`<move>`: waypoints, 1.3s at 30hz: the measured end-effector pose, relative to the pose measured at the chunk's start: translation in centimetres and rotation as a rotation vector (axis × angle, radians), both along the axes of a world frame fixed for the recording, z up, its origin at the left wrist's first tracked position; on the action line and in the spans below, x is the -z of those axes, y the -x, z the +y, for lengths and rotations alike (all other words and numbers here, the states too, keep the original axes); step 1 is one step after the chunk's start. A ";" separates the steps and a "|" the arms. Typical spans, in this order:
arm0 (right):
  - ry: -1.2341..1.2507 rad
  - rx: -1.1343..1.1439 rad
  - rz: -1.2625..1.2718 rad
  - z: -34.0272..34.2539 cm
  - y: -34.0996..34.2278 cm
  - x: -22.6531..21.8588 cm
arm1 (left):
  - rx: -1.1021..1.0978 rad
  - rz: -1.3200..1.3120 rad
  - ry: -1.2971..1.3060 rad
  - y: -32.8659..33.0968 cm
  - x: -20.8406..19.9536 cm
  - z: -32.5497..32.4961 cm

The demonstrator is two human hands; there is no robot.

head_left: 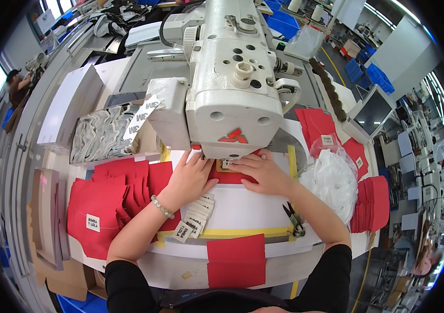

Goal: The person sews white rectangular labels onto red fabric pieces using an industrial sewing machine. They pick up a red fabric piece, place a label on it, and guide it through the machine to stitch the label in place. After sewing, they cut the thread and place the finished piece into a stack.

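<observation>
Red cloth lies flat on the white work table, under the head of the sewing machine, in the middle of the scene. On it sits a small pale label, partly hidden by the right hand. This hand comes from the right and rests on the cloth; its fingers are stretched forward to the label, the thumb stands a little apart, and nothing is clamped between them. The left hand lies flat at the left edge of the cloth, with fingers spread and thumb apart; whether its far fingertips press on the cloth, I cannot tell. Its wrist wears a bead bracelet. Near this hand, a fanned row of labels lies on the table. To the right of the row are snips with dark blades. At the near edge, a single red piece lies by itself. On the left is a pile of red pieces, and beyond it a carton of folded strips beside a white box. On the right, a clear bag of white material stands near a red stack; farther on the right is a small screen.
</observation>
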State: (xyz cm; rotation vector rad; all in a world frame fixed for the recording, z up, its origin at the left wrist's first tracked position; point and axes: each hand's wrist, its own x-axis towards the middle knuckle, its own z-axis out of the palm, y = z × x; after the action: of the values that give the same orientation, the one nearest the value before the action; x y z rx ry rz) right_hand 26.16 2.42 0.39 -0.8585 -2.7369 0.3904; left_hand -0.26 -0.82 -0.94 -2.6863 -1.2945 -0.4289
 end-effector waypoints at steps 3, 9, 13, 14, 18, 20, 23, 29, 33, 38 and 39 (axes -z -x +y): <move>-0.018 -0.026 -0.018 0.4 -0.2 -0.5 | 0.003 0.027 0.015 -0.2 -0.3 0.1; -0.060 -0.075 -0.014 1.1 -0.2 -0.6 | 0.007 0.020 0.028 -0.2 -0.1 0.3; -0.068 -0.111 -0.006 1.6 -0.1 -0.6 | -0.006 -0.009 0.093 -0.2 0.0 0.2; -0.075 -0.118 -0.006 1.7 -0.1 -0.5 | -0.007 -0.013 0.110 -0.2 -0.2 0.2; -0.150 -0.144 0.052 2.0 -0.1 -0.3 | -0.013 0.001 0.094 -0.3 0.0 0.1; -0.180 -0.153 0.062 2.0 0.0 0.0 | -0.025 0.006 0.128 -0.4 -0.1 0.1; -0.145 -0.148 0.065 1.9 0.1 0.0 | -0.014 0.012 0.084 -0.4 -0.2 0.2; -0.182 -0.147 0.085 1.8 0.0 0.4 | 0.022 0.005 0.043 -0.4 -0.9 0.4; -0.156 -0.134 0.057 1.7 0.0 0.5 | 0.024 0.023 0.080 -0.3 -1.2 0.5; -0.127 -0.095 0.090 1.7 -0.1 0.8 | -0.015 0.019 0.112 -0.6 -0.6 0.8; -0.133 -0.093 0.082 2.0 -0.1 0.8 | -0.022 0.028 0.099 -0.4 -0.4 1.1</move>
State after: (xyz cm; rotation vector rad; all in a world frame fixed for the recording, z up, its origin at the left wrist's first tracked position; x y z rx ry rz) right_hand 26.21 4.38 -0.41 -0.6684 -2.6984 0.2519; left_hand 0.17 0.24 -0.49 -2.7448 -1.3705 -0.3320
